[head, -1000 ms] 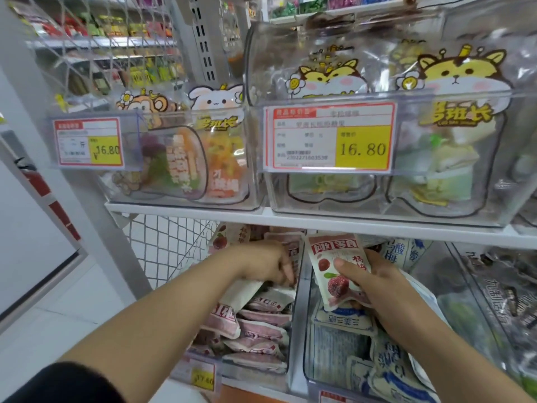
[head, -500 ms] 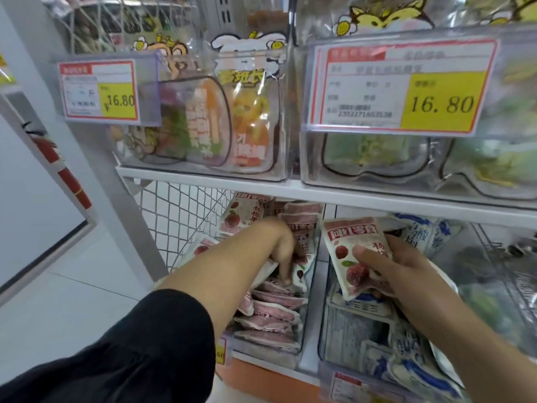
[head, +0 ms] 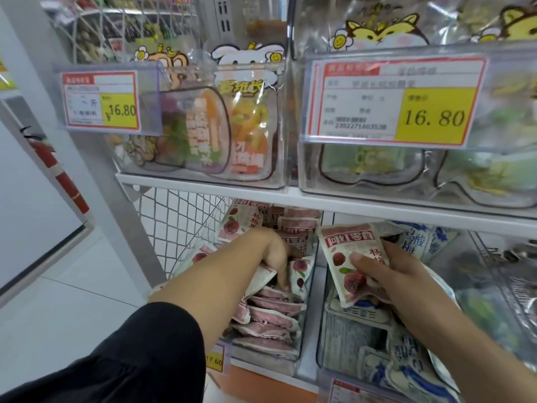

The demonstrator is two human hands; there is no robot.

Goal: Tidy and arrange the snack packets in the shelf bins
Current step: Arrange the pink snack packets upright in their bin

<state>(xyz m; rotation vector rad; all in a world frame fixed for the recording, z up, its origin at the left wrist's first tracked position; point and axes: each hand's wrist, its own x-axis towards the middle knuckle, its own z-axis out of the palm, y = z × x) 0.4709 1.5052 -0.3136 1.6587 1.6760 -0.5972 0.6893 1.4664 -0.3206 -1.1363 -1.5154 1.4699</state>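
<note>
Reaching under a white shelf (head: 377,206), a person's two hands work apart from each other over neighbouring clear bins. The left hand (head: 276,254), below the shelf's left part, bends at the wrist with its fingers (head: 283,279) pointing down, dug in among the pink packets (head: 273,312) stacked on edge in the left bin (head: 303,341); whether it grips one cannot be told. A black sleeve (head: 139,362) covers that arm above the elbow. The right hand (head: 392,274), under the shelf's middle, pinches a single packet (head: 345,254) printed with red fruit, thumb across its face and fingers behind. The packet is held upright, slightly tilted, above the blue packets (head: 418,242) that fill the right bin (head: 322,353). More pink packets lean against the back, just beneath the shelf.

On top of the shelf stand two more clear bins of cartoon-printed pouches (head: 244,126), each fronted by a price tag (head: 401,103) reading 16.80. Wire mesh (head: 180,225) closes the rack's side below the shelf's left end, and a red extinguisher (head: 53,164) stands further left.
</note>
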